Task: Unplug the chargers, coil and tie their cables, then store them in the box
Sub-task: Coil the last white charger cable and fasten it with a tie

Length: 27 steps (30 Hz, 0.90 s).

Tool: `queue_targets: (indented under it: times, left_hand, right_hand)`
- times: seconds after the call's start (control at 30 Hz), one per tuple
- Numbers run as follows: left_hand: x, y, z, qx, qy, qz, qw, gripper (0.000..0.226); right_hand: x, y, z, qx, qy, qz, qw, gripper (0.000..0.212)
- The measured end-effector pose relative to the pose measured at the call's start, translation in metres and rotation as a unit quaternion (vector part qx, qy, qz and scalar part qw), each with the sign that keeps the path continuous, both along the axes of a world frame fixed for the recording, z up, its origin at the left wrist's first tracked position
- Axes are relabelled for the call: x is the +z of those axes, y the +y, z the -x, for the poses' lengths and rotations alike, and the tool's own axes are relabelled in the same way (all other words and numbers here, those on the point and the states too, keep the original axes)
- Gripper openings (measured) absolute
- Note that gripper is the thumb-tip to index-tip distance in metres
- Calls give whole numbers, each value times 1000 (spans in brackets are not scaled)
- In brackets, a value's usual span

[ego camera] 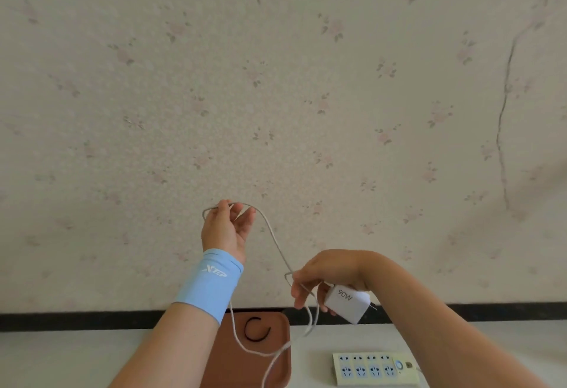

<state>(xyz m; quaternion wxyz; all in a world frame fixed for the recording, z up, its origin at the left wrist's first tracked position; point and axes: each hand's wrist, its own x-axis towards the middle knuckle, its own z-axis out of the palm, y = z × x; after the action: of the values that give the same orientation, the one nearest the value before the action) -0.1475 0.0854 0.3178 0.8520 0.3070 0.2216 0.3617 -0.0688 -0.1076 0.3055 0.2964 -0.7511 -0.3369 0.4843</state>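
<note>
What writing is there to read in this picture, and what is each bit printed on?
"90W": on the white charger, seen upside down.
"XTEP": on the blue sleeve at the left wrist.
Too small to read: the markings on the power strip.

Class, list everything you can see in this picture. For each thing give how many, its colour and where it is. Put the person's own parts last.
table: one, whitish, along the bottom
wall: one, cream floral wallpaper, behind the table
tray: one, brown, on the table
tie: one, black, open ring lying in the tray
power strip: one, cream, on the table right of the tray
charger: one, white, marked 90W, held above the power strip
cable: one, pale grey, strung in the air, hanging over the tray
sleeve: one, light blue, on the left wrist
left hand: one, raised, fingers pinching the cable
right hand: one, lower, holding the charger and cable
</note>
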Motion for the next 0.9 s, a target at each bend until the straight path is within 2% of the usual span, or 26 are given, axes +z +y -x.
queue_targets:
  times: [0.07, 0.17, 0.23, 0.27, 0.33, 0.4, 0.43, 0.5, 0.63, 0.73, 0.8, 0.9]
  left_hand:
    - [-2, -1, 0, -4, -16, 7, 1000, 20]
    - [-2, -4, -2, -30, -40, 43, 998, 18]
    - [-4, -8, -2, -87, -21, 67, 994, 19]
    - [-7, -12, -2, -132, 18, 61, 989, 22]
    - [-12, -24, 0, -238, 143, -16, 961, 32]
    - [-17, -35, -1, -314, 253, -155, 902, 36]
    - [-17, -40, -1, -331, 276, -213, 877, 34]
    - [-16, -42, -2, -337, 286, -263, 858, 30]
    - [-15, -44, -2, -342, 307, -246, 853, 24]
    - [-16, -42, -3, -266, 322, -307, 855, 12]
    - [-17, -40, -3, -190, 315, -312, 876, 11]
    - [-11, -34, -5, -104, 240, -249, 932, 10]
  right_hand:
    - [-1, 1, -2, -16, -44, 11, 999, 35]
    - [-1, 3, -3, -64, -58, -11, 996, 34]
    - [0, 5, -3, -121, -47, -67, 989, 31]
    - [1, 6, -3, -151, -35, -96, 983, 30]
    - [3, 7, -4, -188, -12, -141, 972, 29]
    - [6, 6, -3, -194, -14, -156, 968, 31]
    - [6, 6, -3, -193, -22, -155, 969, 32]
    - [5, 5, -2, -190, -32, -154, 969, 31]
    - [0, 4, 0, -188, -62, -159, 967, 32]
    - [0, 4, 1, -177, -72, -159, 969, 27]
    - [0, 4, 0, -155, -54, -136, 977, 29]
    - [-3, 2, -2, -112, -52, -66, 990, 38]
